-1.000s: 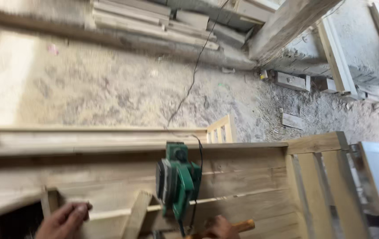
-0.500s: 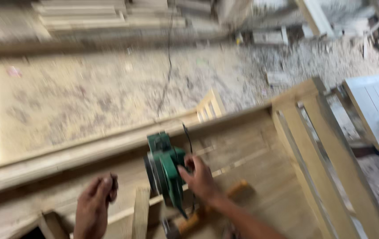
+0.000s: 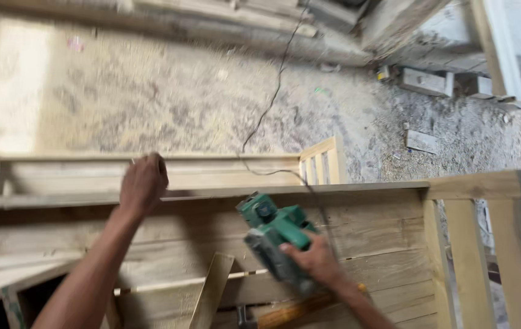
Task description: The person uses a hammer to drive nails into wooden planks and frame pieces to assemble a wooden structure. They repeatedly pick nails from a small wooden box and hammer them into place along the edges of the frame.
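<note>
My right hand (image 3: 315, 259) grips a green electric planer (image 3: 272, 234), tilted up off the wooden panel (image 3: 370, 231). Its black cord (image 3: 272, 97) runs away across the ground. My left hand (image 3: 143, 183) is raised with fingers curled at the long top rail (image 3: 211, 194) of the wooden frame; whether it holds anything is unclear. A hammer with a wooden handle (image 3: 288, 314) lies on the panel under my right wrist.
A loose wooden slat (image 3: 211, 292) leans across the panel. A slatted frame section (image 3: 485, 244) stands to the right. Sawdust covers the ground (image 3: 151, 91). Stacked timber (image 3: 260, 12) lies at the back, wood offcuts (image 3: 425, 79) at the right.
My right hand has lifted and tilted the planer to the right. My left hand rose from the lower panel up to the top rail. The view swung back level.
</note>
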